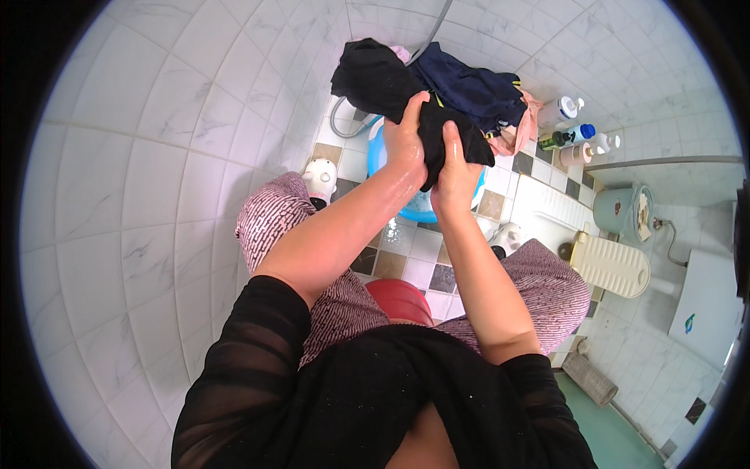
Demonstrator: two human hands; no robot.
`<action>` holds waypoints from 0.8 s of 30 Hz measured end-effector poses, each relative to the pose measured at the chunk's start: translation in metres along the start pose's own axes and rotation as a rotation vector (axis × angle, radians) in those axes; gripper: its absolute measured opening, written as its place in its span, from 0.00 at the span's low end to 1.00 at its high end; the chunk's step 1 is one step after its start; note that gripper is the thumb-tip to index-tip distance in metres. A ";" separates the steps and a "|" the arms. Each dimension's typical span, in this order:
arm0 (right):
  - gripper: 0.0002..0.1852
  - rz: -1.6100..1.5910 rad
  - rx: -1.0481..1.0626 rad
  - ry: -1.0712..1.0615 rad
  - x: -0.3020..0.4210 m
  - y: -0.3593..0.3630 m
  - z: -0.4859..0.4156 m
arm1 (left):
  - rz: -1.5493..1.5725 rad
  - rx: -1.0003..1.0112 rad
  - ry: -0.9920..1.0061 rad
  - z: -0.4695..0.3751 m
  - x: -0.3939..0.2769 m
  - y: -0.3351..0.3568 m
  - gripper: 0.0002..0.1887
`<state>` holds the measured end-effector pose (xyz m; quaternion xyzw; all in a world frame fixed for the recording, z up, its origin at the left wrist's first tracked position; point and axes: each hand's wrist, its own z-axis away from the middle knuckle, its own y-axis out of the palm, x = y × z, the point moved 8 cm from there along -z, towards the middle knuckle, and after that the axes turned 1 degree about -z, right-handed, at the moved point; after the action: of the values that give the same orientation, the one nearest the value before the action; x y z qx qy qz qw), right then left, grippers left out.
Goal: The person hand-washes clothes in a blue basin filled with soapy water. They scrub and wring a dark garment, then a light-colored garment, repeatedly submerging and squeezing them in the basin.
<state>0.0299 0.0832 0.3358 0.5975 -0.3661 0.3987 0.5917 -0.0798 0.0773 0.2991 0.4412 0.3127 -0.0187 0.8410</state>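
Observation:
A black cloth garment (pixel 378 73) is bunched between my two hands, above a blue-rimmed basin (pixel 375 146). My left hand (pixel 404 143) grips its middle, thumb pointing away from me. Close beside it, my right hand (pixel 457 173) is closed on the nearer end. Both hands and the left forearm look wet. Under the cloth, the basin shows bluish liquid with some foam (pixel 419 202), though much of the inside is hidden. Behind the basin lies a pile with a navy garment (pixel 469 82) and a peach-coloured cloth (pixel 527 123).
A grey hose (pixel 436 29) runs down behind the pile. Several pump bottles (pixel 577 153) stand along the right wall. Further right are a squat toilet (pixel 542 199), a lidded-looking bin (pixel 615 208) and a cream ridged board (pixel 615 267). A red stool (pixel 401 299) is beneath me; white slippers (pixel 320 176) flank the basin.

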 end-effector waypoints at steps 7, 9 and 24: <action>0.18 -0.404 0.012 0.396 -0.024 0.008 0.000 | -0.156 0.098 0.232 0.011 -0.027 0.024 0.21; 0.19 -0.441 0.074 0.425 -0.020 0.013 0.001 | -0.190 0.136 0.270 0.015 -0.031 0.031 0.20; 0.21 -0.331 0.175 0.284 -0.009 0.006 0.011 | -0.205 0.179 0.263 0.014 -0.036 0.037 0.19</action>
<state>0.0210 0.0716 0.3302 0.6363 -0.1402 0.4068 0.6403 -0.0902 0.0801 0.3517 0.4786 0.4604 -0.0741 0.7440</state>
